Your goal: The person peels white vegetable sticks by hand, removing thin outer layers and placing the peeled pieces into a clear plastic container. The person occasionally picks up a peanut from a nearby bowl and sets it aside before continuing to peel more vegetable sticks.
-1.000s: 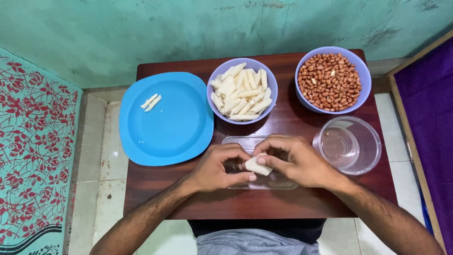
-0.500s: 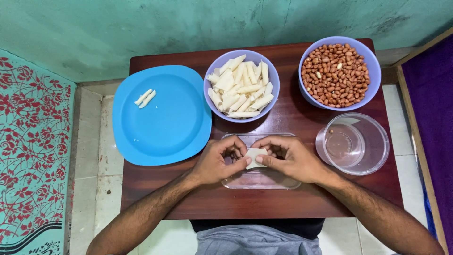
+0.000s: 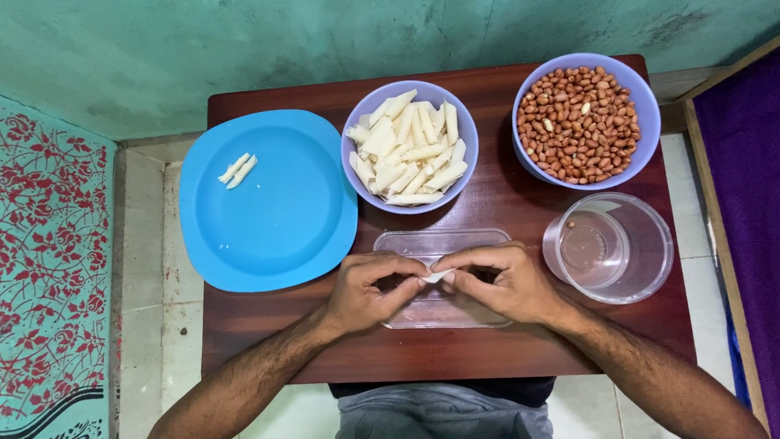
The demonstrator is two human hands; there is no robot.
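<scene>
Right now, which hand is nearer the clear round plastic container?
Right. The right hand sits just left of the clear round plastic container, not touching it; the left hand is farther left, beyond it.

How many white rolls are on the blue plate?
2. Both rolls lie side by side near the upper left rim of the blue plate. Many more fill the middle bowl, and the hands hold one white piece.
</scene>
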